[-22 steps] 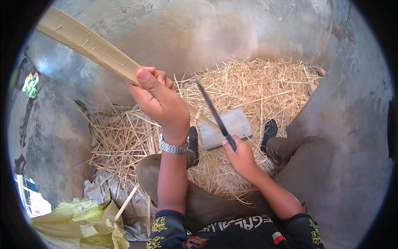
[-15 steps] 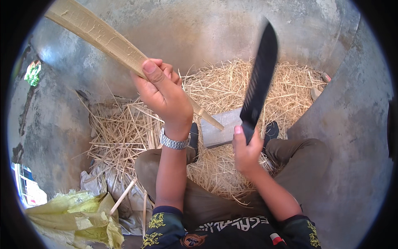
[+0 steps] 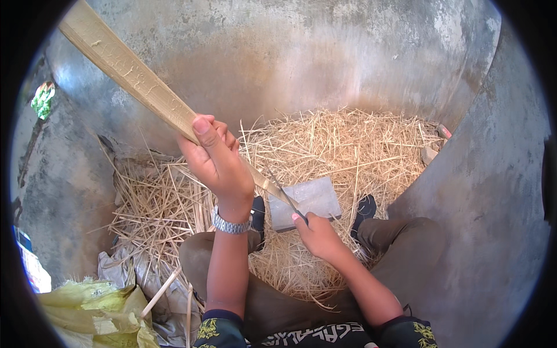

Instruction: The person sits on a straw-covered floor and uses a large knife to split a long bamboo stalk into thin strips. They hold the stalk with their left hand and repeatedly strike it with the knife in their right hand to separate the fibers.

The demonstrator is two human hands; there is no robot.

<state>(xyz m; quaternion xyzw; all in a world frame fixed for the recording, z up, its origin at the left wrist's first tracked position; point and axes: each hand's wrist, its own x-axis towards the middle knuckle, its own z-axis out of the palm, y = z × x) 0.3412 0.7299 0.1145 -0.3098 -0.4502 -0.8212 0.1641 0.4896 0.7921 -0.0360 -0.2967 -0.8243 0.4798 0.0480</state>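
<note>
Since half a second ago, your right hand (image 3: 318, 235) has brought the knife (image 3: 285, 196) down from its raised position, so the blade now meets the lower end of the bamboo strip (image 3: 134, 72).

Around you stands one grey concrete wall (image 3: 325, 52), curving on all sides. On the ground lies one bed of pale straw (image 3: 342, 145), spread from left to right. One long bamboo strip runs from the upper left down to the middle, its top end cut off at the rim of the view. One yellow sack (image 3: 87, 307) sits at the lower left, partly cut off. One flat grey stone block (image 3: 310, 200) lies on the straw just behind the knife.

Your left hand (image 3: 214, 159) is wrapped fully round the strip, thumb on top, fingers curled beneath and mostly hidden. One metal wristwatch (image 3: 229, 225) circles that wrist. Your right hand is closed round the knife's handle, which is hidden inside the fist; the thin blade is seen nearly edge-on and is hard to make out. The strip's tip passes below your left fingers toward the blade. Two dark shoes (image 3: 365, 207) show, the left one largely hidden behind your left forearm.
</note>
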